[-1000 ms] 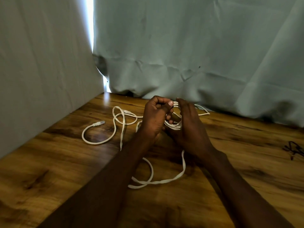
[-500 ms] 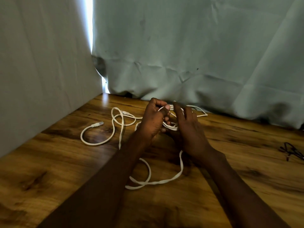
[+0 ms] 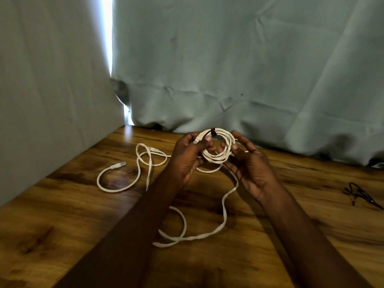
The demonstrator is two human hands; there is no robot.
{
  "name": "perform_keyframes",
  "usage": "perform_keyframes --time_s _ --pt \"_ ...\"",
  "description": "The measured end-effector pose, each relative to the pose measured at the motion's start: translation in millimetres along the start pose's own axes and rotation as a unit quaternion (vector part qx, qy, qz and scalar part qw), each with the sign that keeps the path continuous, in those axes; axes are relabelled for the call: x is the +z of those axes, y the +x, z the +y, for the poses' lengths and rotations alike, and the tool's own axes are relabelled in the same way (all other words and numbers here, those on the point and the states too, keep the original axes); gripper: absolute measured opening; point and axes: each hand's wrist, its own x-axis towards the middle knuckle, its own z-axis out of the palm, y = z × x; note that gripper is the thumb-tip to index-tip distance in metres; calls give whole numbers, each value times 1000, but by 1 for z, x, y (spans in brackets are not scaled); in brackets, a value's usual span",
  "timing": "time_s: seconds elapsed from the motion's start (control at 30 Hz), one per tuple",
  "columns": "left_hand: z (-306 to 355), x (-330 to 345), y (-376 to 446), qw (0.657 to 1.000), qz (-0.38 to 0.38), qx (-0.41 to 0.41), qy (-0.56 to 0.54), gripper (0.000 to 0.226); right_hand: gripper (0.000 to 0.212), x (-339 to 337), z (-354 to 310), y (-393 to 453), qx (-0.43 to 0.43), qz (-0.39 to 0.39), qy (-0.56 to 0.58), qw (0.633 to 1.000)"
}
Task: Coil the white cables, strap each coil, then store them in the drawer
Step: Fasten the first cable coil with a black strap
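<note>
Coil of white cable (image 3: pixel 218 148) — several loops held above the desk (image 3: pixel 62 215) near the middle of its far edge, with a dark strap (image 3: pixel 212 131) wrapped round the loops at the top.

Left hand (image 3: pixel 188 156) — fingers curled on the left side of the coil; thumb and forefinger pinch the cable just by a plug end (image 3: pixel 198 139).

Right hand (image 3: pixel 252 167) — fingers curled round the right side of the coil, thumb pressed on the loops.

Loose tail of the same cable (image 3: pixel 223 206) — hangs from the coil to the desk and lies in an open loop toward the near edge, between the two forearms.

Second white cable (image 3: pixel 143 165) — uncoiled on the desk toward the far left corner, lying in slack curves, one plug (image 3: pixel 118 165) nearest the left edge.

Dark ties (image 3: pixel 361 195) — small tangle near the right edge, well apart from the hands.

Grey-green cloth (image 3: pixel 228 59) — hangs behind the far edge and along the left edge.
</note>
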Motion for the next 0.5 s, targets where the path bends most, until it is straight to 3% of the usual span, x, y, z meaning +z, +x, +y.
perform_keyframes --time_s 0.17,0.37,0.5 --pt "1 -2 1 1000 13 -14 -2 27 45 -3 -2 2 37 -27 27 999" --pt "-11 -7 4 994 58 -13 96 26 40 -1 -1 0 4 36 -1 999" --pt "-6 -4 -1 995 61 -41 61 19 40 -3 -1 1 -6 82 -28 996"
